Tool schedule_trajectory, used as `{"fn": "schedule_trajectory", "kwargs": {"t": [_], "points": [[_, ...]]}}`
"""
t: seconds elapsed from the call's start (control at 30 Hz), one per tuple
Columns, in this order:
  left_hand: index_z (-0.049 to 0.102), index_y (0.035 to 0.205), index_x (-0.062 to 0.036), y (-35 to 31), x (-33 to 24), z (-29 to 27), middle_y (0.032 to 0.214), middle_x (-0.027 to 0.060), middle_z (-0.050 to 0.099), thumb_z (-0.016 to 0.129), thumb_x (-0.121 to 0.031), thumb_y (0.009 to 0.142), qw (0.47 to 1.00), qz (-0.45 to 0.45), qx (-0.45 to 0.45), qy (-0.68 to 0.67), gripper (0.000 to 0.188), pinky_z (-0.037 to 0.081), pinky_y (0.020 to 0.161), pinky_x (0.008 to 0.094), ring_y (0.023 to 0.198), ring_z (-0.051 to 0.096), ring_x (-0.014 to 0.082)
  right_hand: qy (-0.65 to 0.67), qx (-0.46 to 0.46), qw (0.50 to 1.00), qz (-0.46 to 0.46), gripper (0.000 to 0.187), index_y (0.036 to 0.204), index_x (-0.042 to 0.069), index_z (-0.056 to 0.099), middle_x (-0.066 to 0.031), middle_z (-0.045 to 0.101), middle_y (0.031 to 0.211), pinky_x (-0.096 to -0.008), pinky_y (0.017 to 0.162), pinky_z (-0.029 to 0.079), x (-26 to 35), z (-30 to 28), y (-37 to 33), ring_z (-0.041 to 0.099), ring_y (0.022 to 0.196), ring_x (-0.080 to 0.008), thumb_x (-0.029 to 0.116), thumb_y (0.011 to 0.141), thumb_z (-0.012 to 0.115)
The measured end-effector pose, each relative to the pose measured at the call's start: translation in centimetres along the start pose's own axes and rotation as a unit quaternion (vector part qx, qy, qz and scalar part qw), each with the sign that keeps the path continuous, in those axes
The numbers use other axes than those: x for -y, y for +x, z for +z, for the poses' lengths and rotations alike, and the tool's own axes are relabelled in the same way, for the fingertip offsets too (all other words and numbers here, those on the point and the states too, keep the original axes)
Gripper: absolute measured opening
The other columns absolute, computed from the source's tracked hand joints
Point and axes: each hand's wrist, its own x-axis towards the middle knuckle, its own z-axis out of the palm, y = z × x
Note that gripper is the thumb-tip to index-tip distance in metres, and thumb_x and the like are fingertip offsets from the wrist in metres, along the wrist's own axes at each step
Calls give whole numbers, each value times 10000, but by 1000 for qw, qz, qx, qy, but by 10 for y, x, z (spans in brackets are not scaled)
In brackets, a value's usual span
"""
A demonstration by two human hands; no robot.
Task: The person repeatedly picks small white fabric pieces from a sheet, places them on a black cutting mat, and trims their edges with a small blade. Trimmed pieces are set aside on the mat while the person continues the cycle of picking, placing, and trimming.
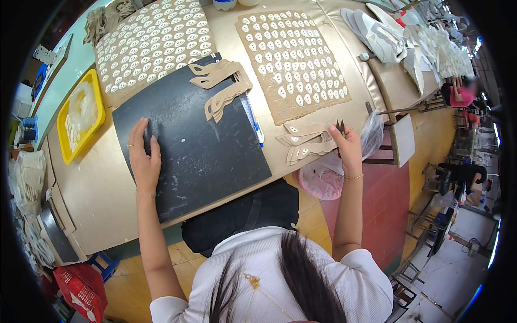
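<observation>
My left hand [144, 159] lies on the left part of a black board [188, 177], fingers stretched, holding nothing. My right hand [348, 149] is closed around small black thread snips [340, 127], their two points sticking up past the fingers. Beside it, at the table's right front edge, lies a stack of beige cut shoe pieces [309, 141]. More beige pieces [229, 89] rest in a bunch at the board's far edge. Between the board and the right sheet lies a blue and white pen [258, 132].
Two brown sheets, a left one [126, 92] and a right one [293, 116], carry rows of small white oval pieces. A yellow tray [100, 94] holds white bits and a plastic bag. Shoe parts [379, 40] lie far right. A clear bag [373, 132] hangs off the edge. People sit beyond.
</observation>
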Motion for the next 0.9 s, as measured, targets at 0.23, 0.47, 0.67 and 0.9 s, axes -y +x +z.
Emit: {"fn": "schedule_trajectory", "kwargs": {"t": [0.23, 0.47, 0.67, 0.9], "points": [[584, 1352, -37, 8, -22, 9, 1379, 174, 576, 621, -30, 940, 1000, 11, -11, -19, 414, 413, 1110, 412, 1296, 541, 343, -307, -64, 939, -141, 316, 1047, -15, 682, -76, 637, 866, -370, 709, 510, 0, -8, 8, 619, 751, -247, 275, 931, 734], [712, 1136, -17, 26, -67, 30, 1147, 120, 610, 719, -66, 892, 996, 20, 42, -71, 249, 480, 925, 378, 1043, 587, 285, -343, -39, 903, -255, 309, 1242, -17, 600, -224, 575, 1165, -428, 869, 515, 36, 20, -1, 626, 1029, -384, 126, 971, 632], [714, 1059, -26, 27, -133, 64, 1163, 154, 639, 737, -57, 835, 971, 201, 92, -90, 227, 502, 928, 431, 1073, 620, 331, -367, 45, 887, -277, 337, 1238, 10, 658, -137, 616, 988, -371, 782, 525, 64, 39, 15, 639, 850, -317, 120, 922, 704], [669, 1158, -37, 10, -189, 121, 1251, 159, 613, 743, -191, 837, 922, 318, 210, -62, 364, 453, 1002, 440, 1213, 564, 323, -512, 50, 799, -312, 236, 1090, 60, 759, -74, 611, 905, -404, 657, 522, 78, 48, 28, 654, 723, -276, 165, 880, 736]]}}
